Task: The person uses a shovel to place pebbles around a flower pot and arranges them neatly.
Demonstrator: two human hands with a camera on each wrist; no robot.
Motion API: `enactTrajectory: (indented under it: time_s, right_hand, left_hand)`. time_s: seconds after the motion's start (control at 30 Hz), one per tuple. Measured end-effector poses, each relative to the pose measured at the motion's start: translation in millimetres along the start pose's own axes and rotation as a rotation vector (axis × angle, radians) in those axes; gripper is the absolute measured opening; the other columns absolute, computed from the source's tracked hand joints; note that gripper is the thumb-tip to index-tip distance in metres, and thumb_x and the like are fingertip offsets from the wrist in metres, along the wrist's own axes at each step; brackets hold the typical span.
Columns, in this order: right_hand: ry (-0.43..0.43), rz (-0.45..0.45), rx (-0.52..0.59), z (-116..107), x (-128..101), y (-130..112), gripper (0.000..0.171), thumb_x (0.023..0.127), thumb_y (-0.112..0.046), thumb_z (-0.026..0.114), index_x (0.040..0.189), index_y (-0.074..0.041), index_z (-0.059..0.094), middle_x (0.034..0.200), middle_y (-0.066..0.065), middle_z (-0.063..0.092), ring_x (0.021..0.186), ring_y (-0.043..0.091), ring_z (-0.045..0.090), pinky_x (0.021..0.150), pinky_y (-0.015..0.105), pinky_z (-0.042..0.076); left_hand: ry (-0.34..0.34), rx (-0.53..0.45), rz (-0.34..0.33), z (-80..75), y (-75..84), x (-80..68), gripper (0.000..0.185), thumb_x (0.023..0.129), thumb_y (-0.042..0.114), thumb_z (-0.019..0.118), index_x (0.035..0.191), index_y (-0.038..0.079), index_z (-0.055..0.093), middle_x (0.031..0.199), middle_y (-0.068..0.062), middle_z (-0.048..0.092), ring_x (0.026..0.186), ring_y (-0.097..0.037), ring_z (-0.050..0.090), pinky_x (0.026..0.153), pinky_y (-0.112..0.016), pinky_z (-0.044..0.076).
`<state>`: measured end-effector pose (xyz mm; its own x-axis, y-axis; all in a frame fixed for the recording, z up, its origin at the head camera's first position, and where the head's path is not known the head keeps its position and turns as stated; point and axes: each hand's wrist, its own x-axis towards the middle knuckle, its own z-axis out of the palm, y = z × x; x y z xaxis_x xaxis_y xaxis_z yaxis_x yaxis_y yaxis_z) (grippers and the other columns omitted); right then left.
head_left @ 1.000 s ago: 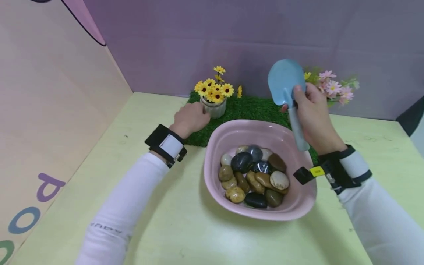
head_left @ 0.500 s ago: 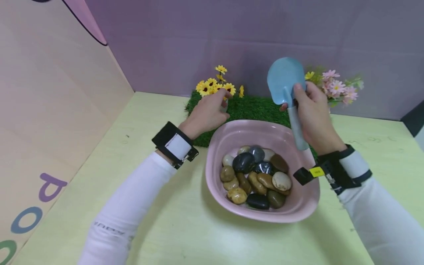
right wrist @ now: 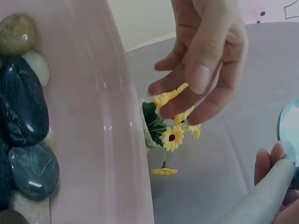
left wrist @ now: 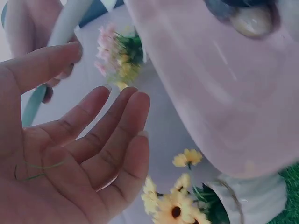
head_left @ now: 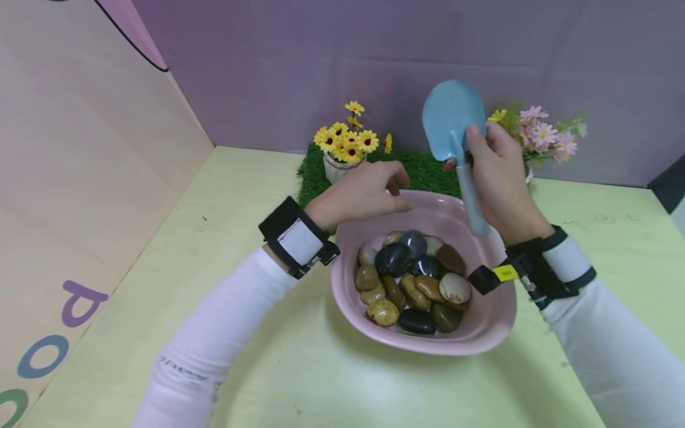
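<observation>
The tabletop [head_left: 278, 368] is seen beneath both hands, pale yellow-green, with a strip of green turf [head_left: 407, 169] laid across it beyond the hands. A pink bowl [head_left: 484, 333] is set below and between the two hands, and a heap of smooth stones [head_left: 412, 279] (black, brown, tan and white) is held in it.

The left hand [head_left: 364, 193] is held above the bowl's far rim, palm down; nothing is grasped, and its fingers are loosely spread and relaxed, as is shown plainly in the left wrist view [left wrist: 70, 154]. A pot of yellow flowers [head_left: 345, 148] is seen just beyond this hand on the turf, apart from the fingers.

The right hand [head_left: 500, 178] is raised over the bowl's right rim and is closed round the pale handle of a blue scoop [head_left: 449, 122], whose blade is pointed upward, above the hand. The scoop is kept clear of the stones and of the bowl. A bunch of pink flowers [head_left: 543, 137] is seen just behind this hand. In the right wrist view the handle [right wrist: 266, 196] is gripped at the lower right, with the left hand's fingers [right wrist: 205, 70] hanging above the yellow flowers [right wrist: 170, 137].
</observation>
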<state>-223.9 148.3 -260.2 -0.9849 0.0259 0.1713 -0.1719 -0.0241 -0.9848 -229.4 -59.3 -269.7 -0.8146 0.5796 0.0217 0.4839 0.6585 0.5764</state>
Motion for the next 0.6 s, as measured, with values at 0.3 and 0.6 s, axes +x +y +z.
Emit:
enactTrajectory:
  time_s: [0.3,0.6]
  right_hand:
    - [-0.028,0.003,0.003,3.5,-2.5,-6.4,0.034,0.102,-0.035,0.049,0.122,-0.008,0.053,0.111,0.007,0.052,0.072,0.013,0.062,0.074,0.024,0.050]
    - [-0.061,0.017,0.006,9.1,-7.7,-8.0,0.046,0.102,-0.035,0.048,0.136,-0.004,0.048,0.114,0.008,0.057,0.078,0.013,0.066,0.080,0.023,0.052]
  left_hand:
    - [-0.089,-0.136,-0.028,-3.9,12.5,2.3,0.047,0.092,0.043,0.066,0.127,0.014,0.056,0.121,-0.002,0.065,0.106,-0.013,0.063,0.089,-0.028,0.052]
    - [-0.235,-0.443,-0.090,-1.7,19.0,1.7,0.039,0.093,0.048,0.062,0.107,0.012,0.057,0.087,0.000,0.056,0.076,-0.013,0.054,0.070,-0.024,0.047]
